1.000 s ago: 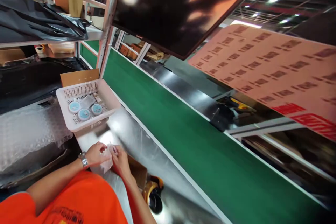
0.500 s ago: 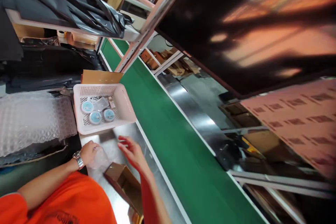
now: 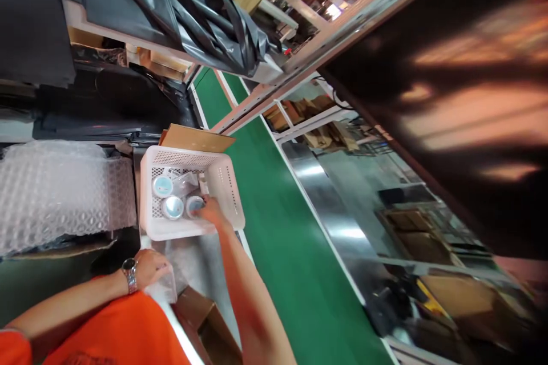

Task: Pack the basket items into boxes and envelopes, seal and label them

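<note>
My left hand is closed on a clear plastic bag over the metal worktop, near the basket's front edge. My right hand reaches over the rim of a white plastic basket. Its fingers close on the edge of a round tub with a blue label; the fingertips are partly hidden. Two similar tubs, the upper one and the lower one, lie to its left. A clear plastic packet lies behind them in the basket.
An open cardboard box stands below my hands. Bubble wrap lies at the left. A green conveyor belt runs along the right. A dark screen hangs at the upper right. Black plastic sheets hang above.
My right hand has moved from above the worktop into the basket, onto the right-hand tub. My left hand stays on the clear bag. The camera view has shifted.
</note>
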A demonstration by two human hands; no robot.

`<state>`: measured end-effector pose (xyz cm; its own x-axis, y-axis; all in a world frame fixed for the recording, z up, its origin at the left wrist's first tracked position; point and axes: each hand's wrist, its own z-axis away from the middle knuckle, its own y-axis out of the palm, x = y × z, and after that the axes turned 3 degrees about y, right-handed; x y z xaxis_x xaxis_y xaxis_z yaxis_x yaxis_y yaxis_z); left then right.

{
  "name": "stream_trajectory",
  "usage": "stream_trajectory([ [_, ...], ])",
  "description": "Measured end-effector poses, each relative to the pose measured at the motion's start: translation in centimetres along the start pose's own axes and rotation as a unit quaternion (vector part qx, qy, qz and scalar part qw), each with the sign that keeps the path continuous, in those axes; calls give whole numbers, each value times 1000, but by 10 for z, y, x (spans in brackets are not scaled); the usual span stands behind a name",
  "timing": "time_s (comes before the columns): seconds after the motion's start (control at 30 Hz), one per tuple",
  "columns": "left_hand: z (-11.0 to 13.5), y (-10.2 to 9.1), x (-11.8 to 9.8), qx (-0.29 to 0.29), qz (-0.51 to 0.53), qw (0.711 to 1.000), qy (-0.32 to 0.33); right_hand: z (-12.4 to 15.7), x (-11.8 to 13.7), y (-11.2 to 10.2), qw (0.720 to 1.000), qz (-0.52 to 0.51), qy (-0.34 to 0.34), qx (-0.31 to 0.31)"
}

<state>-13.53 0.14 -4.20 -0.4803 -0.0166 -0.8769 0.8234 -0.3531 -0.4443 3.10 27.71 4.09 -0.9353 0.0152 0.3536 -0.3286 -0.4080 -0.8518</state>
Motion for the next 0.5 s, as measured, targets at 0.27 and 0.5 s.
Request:
stream_trajectory([
  [0.27,-11,-17,0,-31,-25,997,-68,21,31,1,983,-144,-13,112],
  [0.5,-14,-25,-3,-50,-20,996,-74,42,73,46,986,-122,-15,112],
])
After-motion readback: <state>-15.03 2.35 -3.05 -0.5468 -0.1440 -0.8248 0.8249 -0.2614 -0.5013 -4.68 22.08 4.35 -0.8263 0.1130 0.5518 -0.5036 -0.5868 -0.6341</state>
